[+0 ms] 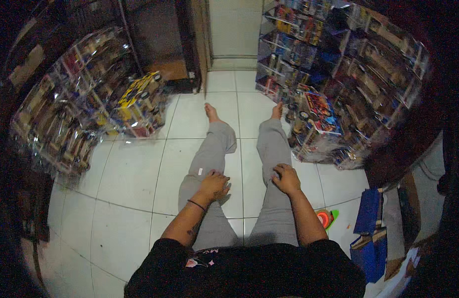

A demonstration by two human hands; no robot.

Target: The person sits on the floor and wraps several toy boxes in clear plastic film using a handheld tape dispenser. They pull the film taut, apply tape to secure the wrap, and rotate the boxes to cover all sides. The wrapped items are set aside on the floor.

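My left hand rests on my left leg near the knee, with its fingers loosely apart and nothing in them. On the other leg lies my right hand, its fingers slightly bent and apart, also holding nothing. Both hands touch only the grey trousers. A small white tag or sticker shows on the left trouser leg, just above my left hand. My bare feet stretch forward on the white tiled floor.
Clear-wrapped stacks of toy trucks stand at left; a yellow-and-black truck fronts them. More wrapped trucks rise at right, beside a colourful printed panel. Near my right side lie an orange-and-green round object and blue boxes.
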